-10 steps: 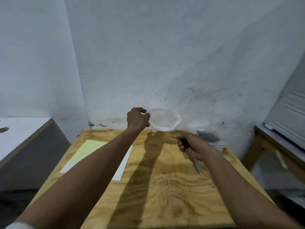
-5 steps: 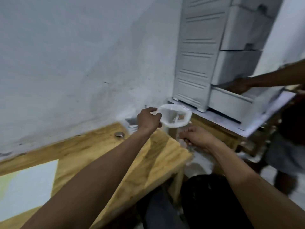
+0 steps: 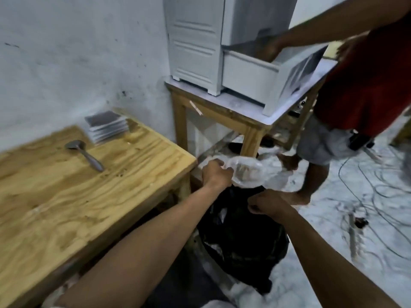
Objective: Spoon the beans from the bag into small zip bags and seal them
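Note:
My left hand [image 3: 216, 173] grips a crumpled clear plastic bag [image 3: 246, 172] off the table's right end, just above a black bin bag [image 3: 240, 230] on the floor. Something brownish shows faintly inside the clear bag. My right hand [image 3: 266, 203] is curled at the black bag's rim and seems to pinch it. A metal spoon [image 3: 85, 152] lies alone on the wooden table [image 3: 66, 207], bowl toward the wall. A stack of small zip bags [image 3: 106, 127] sits at the table's far right corner against the wall.
A second wooden table [image 3: 249, 121] carries a white plastic drawer cabinet [image 3: 195, 41] with one drawer pulled out. Another person in a red shirt [image 3: 367, 85] stands at the right, one hand in that drawer. Cables [image 3: 378, 185] trail over the pale floor.
My view has swung right and down from the tabletop to the floor. My left hand has carried the clear bag off the table over the black bag. My right hand has left the spoon on the table.

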Action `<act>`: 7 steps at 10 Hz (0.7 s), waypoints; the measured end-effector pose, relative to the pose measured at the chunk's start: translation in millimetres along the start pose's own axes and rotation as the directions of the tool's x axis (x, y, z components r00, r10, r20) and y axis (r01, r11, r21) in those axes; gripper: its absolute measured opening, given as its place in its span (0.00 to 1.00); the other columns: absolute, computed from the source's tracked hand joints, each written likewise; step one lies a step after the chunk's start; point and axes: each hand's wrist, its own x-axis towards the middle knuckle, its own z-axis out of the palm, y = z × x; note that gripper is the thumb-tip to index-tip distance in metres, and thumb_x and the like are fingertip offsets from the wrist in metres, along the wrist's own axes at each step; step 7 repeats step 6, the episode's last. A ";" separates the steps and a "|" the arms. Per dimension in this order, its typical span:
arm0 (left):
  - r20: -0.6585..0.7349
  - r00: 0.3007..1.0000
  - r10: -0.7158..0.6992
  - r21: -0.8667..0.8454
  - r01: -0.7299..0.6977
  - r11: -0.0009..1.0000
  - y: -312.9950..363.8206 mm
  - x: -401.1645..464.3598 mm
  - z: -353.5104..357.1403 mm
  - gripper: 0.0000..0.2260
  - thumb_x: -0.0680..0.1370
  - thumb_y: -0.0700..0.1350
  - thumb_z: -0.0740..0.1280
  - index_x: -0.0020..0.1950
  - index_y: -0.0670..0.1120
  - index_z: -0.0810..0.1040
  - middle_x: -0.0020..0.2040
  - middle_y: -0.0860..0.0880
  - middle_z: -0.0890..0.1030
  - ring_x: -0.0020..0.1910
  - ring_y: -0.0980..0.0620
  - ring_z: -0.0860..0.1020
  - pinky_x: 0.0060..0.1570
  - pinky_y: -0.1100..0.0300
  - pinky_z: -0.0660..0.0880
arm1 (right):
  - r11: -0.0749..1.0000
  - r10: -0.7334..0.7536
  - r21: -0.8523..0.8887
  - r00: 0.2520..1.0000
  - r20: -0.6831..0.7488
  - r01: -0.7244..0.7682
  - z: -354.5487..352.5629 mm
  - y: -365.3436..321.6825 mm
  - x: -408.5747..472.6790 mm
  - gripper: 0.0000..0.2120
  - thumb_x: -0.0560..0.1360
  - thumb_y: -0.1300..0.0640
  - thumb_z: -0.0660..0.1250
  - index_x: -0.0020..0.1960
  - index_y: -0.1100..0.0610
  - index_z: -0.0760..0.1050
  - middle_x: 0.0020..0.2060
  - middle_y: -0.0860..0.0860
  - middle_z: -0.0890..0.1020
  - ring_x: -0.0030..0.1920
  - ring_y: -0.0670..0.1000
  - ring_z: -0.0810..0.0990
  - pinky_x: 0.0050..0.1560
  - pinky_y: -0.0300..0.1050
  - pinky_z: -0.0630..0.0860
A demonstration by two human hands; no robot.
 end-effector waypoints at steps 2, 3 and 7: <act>0.028 0.982 -0.187 0.076 0.184 0.980 -51.2 12.8 27.1 0.11 0.77 0.44 0.70 0.37 0.47 0.74 0.49 0.41 0.83 0.47 0.40 0.85 0.51 0.43 0.83 | 0.977 0.108 -0.189 0.992 0.059 -0.095 8.7 54.5 43.4 0.12 0.76 0.66 0.68 0.36 0.59 0.71 0.38 0.59 0.76 0.44 0.62 0.78 0.53 0.55 0.80; 0.119 0.973 -0.198 0.169 0.176 0.970 -59.3 18.3 36.1 0.11 0.76 0.50 0.70 0.52 0.43 0.81 0.52 0.41 0.83 0.49 0.41 0.84 0.49 0.46 0.83 | 0.978 0.119 -0.177 0.993 0.026 -0.112 11.9 58.0 50.5 0.05 0.77 0.63 0.66 0.42 0.61 0.73 0.36 0.56 0.76 0.39 0.57 0.78 0.45 0.49 0.78; 0.170 0.958 -0.230 0.331 0.164 0.929 -66.6 23.8 35.4 0.20 0.76 0.48 0.70 0.65 0.40 0.78 0.61 0.40 0.81 0.59 0.40 0.80 0.58 0.48 0.80 | 0.988 0.112 -0.100 0.993 -0.026 -0.114 14.9 49.7 52.0 0.03 0.77 0.63 0.67 0.49 0.63 0.77 0.39 0.57 0.80 0.39 0.56 0.82 0.49 0.54 0.84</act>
